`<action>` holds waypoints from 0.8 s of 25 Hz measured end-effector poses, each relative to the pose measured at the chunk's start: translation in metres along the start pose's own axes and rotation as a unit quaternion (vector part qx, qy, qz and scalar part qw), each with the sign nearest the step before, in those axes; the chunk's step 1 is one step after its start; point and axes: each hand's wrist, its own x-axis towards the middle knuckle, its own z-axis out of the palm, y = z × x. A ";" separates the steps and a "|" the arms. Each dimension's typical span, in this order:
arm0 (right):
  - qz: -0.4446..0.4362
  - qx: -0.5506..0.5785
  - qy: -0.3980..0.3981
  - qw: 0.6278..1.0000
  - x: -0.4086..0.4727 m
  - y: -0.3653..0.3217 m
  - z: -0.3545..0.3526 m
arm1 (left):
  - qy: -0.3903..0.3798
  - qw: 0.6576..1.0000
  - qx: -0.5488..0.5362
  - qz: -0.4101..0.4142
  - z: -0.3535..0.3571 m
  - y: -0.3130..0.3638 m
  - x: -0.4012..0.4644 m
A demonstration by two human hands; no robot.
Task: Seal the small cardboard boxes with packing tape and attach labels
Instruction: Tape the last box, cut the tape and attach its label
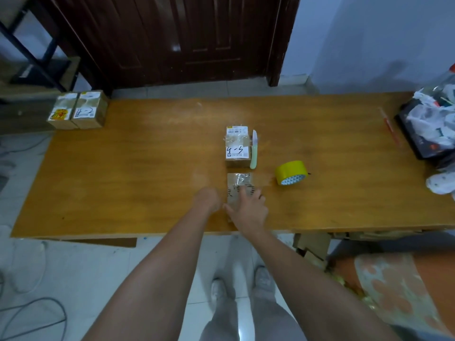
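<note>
Both hands are laid against the nearest small box (240, 190) at the table's front edge. The right hand (248, 210) is spread flat on the box top, fingers extended over shiny clear tape, so no closed grip is formed there. The left hand (208, 199) is set against the box's left side; its fingers are turned away, so whether its grip is clenched or released cannot be told.

Just behind this box a second box (237, 147) is seen on the table (123, 168), taped and labelled, with "4-3" handwritten on it. A knife with a pale green handle (253, 151) is lying along its right side. To the right, apart from both boxes, a yellow tape roll (291, 172) is resting. At the far left corner two more labelled boxes (78, 110) are placed side by side, touching. Clutter in plastic bags (433, 121) is piled at the right end.
</note>
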 end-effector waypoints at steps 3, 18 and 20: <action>-0.037 0.005 0.067 0.997 0.020 0.018 -0.030 | 0.025 0.999 -0.030 -0.017 -0.011 0.004 0.002; -0.046 0.070 -0.044 0.996 0.146 0.124 -0.079 | 0.147 0.976 -0.136 -0.086 0.027 0.090 0.022; -0.026 0.170 -0.050 0.984 0.145 0.135 -0.078 | 0.185 0.971 -0.126 -0.086 0.025 0.086 0.031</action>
